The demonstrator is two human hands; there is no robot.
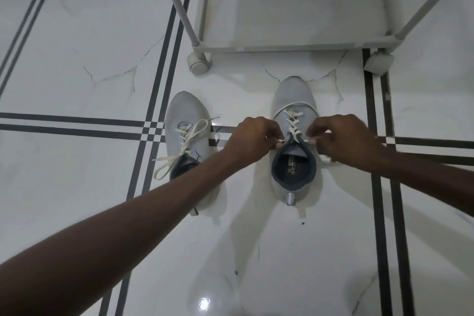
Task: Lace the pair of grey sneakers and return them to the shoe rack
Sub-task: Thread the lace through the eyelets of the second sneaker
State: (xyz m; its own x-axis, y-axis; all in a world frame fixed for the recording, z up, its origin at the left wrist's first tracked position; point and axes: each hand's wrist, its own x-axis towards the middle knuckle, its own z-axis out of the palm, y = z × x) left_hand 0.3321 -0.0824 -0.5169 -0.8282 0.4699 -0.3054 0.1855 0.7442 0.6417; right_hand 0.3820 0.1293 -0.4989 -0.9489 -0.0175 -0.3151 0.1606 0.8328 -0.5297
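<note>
Right sneaker (293, 136) stands on the floor (77, 72) just before the rack (295, 46), toe toward it, lace (292, 120) crossed up to the top eyelets. Left hand (252, 138) and right hand (341, 138) each pinch a lace end, pulled outward, probably to tighten. Left sneaker (186, 136) beside it, already tied.

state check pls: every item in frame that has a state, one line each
left sneaker: on the floor, laced, bow tied
right sneaker: on the floor, laced up the eyelets, not tied
right sneaker's lace: ends pulled out to both sides
left hand: pinching one lace end
right hand: pinching the other lace end
shoe rack: bottom shelf holds no shoes, on castors, beyond the sneakers
</note>
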